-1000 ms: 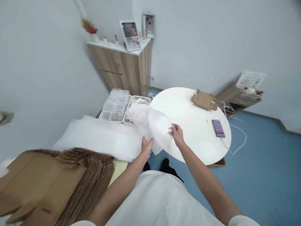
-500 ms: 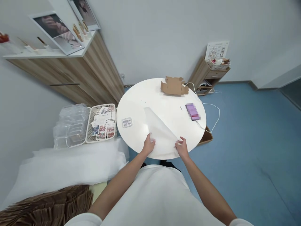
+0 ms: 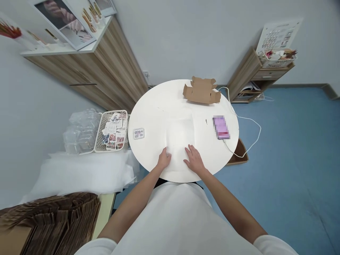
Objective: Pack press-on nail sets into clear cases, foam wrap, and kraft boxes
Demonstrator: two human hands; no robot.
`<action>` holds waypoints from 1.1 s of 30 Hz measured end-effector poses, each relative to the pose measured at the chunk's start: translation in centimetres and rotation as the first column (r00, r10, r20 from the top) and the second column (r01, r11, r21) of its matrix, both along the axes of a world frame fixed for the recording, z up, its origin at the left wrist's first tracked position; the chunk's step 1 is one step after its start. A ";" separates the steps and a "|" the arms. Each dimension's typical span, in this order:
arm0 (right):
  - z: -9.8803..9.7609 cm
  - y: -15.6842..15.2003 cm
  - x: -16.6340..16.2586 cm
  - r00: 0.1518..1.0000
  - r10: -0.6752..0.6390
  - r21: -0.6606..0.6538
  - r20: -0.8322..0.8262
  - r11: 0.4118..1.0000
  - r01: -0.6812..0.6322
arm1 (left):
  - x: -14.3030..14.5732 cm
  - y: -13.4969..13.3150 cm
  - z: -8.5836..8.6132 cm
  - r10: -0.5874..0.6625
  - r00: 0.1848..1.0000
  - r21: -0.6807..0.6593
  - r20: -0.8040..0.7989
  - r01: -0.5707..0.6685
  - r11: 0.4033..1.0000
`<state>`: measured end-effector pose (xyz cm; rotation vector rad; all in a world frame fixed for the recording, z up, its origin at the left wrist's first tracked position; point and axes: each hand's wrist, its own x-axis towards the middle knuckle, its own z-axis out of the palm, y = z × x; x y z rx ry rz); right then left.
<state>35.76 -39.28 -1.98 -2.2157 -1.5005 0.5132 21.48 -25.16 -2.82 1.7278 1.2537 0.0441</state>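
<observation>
Sheet [image 3: 180, 134] down, both hands spread on it.
Half a second ago it hung lifted by its near corners; now it lies flat on the tabletop [image 3: 159, 106], so the laying-out looks done. Left hand [image 3: 164, 160] and right hand [image 3: 194, 161] rest open on its near edge, palms down, gripping nothing. Beyond the sheet sits a box [image 3: 202, 91], right of it a phone [image 3: 221, 127], left of it a small case [image 3: 138, 133]. No writing reads; the wall chart [image 3: 278, 33] is too small.
</observation>
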 end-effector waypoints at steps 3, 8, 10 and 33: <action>-1.0 0.9 1.1 1.000 0.001 -0.108 0.028 0.994 0.002 | 0.0 -0.1 0.3 -0.039 0.995 0.072 -0.093 0.046 0.996; -1.7 0.9 1.9 0.993 0.054 -0.217 0.105 0.976 -0.031 | -0.6 -0.8 1.1 -0.115 0.960 0.441 -0.255 0.222 0.870; -1.7 0.6 2.0 0.989 0.053 -0.231 0.138 0.973 -0.020 | -0.8 -1.1 1.2 -0.273 0.906 0.485 -0.323 0.406 0.774; 1.3 20.5 -8.7 0.751 -0.186 -0.042 -0.634 0.978 0.206 | -9.0 15.6 0.4 0.236 0.967 0.264 0.093 -0.252 0.931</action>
